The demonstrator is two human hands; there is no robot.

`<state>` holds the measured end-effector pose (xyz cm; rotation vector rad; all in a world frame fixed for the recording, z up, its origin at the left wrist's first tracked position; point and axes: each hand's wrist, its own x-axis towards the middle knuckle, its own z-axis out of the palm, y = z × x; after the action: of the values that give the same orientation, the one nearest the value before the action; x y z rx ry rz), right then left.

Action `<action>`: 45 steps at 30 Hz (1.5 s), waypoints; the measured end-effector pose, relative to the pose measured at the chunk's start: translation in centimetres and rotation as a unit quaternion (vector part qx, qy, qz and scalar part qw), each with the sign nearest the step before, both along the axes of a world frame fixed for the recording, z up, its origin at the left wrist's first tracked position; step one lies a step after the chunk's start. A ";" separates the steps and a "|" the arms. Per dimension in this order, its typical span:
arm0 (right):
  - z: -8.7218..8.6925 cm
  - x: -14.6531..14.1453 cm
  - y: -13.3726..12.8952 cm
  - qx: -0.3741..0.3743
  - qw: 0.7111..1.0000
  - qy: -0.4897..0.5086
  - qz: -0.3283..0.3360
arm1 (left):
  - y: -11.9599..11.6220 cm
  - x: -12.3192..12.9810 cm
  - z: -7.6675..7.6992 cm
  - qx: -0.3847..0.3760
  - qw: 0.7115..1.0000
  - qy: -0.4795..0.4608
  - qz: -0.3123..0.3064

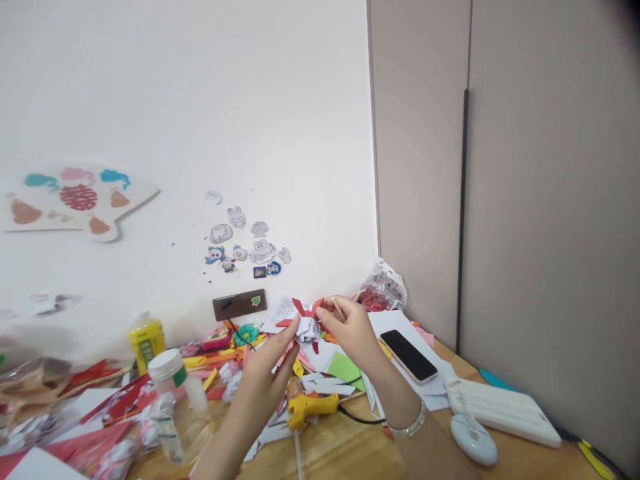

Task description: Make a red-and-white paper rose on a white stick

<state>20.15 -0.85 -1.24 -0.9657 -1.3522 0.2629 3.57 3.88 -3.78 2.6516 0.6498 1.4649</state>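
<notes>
Above the cluttered table I hold up a crumpled white paper ball (307, 329) with red folded paper strips (301, 307) sticking out around it like petals or legs. My left hand (273, 357) grips its left side, thumb and fingers closed on it. At its upper right, my right hand (353, 327) pinches one of the red strips; its other fingers are curled, and I cannot tell whether something thin lies among them. Below my hands, a yellow hot glue gun (314, 408) rests on the table with its black cord running right.
Paper scraps and a clear jar (173, 413) with white lid crowd the left, near a yellow bottle (147, 340). On the right are a phone (409, 357) on white sheets, a white power-strip-like box (510, 410) and a pale blue mouse (474, 440). A socket (240, 305) is on the wall behind.
</notes>
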 end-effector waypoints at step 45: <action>-0.2 -1.3 -1.4 0.389 0.817 -0.368 -0.214 | -3.1 -1.3 2.9 0.244 0.965 -0.089 0.025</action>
<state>18.89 -2.20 -1.41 -0.6293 -1.6535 -1.0525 2.26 0.75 -0.85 2.7946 0.3800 2.0836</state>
